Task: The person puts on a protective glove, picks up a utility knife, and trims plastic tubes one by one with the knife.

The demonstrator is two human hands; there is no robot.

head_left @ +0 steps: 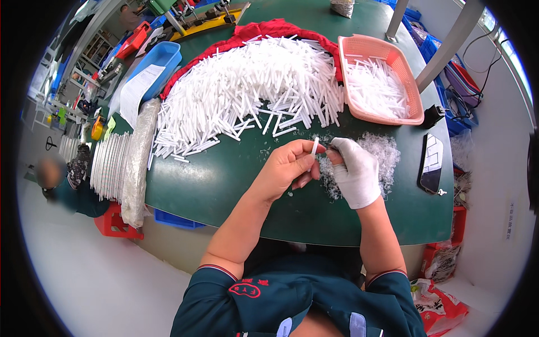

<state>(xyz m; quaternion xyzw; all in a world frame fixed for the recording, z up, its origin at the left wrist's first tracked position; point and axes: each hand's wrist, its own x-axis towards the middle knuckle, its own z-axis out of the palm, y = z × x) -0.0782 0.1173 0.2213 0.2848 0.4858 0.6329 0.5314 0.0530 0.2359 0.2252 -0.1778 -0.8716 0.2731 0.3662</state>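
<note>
My bare left hand [283, 168] pinches a short white plastic tube [315, 147] upright between thumb and forefinger. Close to its right, my right hand [357, 175] wears a white glove with some fingertips bare. Its thumb and fingers are closed near the tube; whatever they grip is too small and hidden to name. Around and beneath the right hand lie fine white plastic shavings [386, 158] on the green table [196, 194]. Beyond both hands spreads a large heap of similar white tubes [252, 84] on a red cloth [266, 28].
A pink plastic basket [416, 101] with more tubes stands at the right. Past it are a black box [433, 116] and a phone [431, 165]. A plastic-wrapped bundle [140, 163] edges the left side, near a blue tray [168, 55]. Another person [78, 188] sits far left.
</note>
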